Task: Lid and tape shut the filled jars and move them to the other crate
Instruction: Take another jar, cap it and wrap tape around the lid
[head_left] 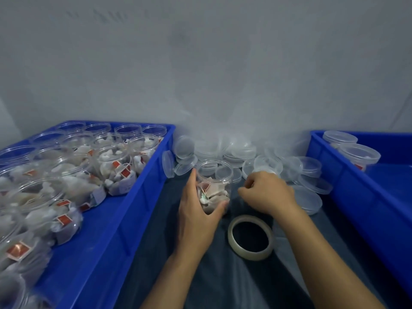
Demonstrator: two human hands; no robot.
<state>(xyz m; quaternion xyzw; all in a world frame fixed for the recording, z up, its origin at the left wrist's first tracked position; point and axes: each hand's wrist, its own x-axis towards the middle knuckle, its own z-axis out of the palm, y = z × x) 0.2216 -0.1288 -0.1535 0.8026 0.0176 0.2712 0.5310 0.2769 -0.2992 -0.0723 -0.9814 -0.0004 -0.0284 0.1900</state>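
Nearest, a roll of tape [250, 237] is lying flat on the dark cloth [223, 275]. Just beyond, the left hand [198, 210] is wrapping its fingers around an open filled jar [214, 186] standing upright between two blue crates. The right hand [265, 192] is hovering beside it, fingers curled; whether they are pinching anything is unclear. Farther back, the loose lids [310, 167] are piled unevenly; a careless grab is likely to scatter them or tip the uncapped jar.
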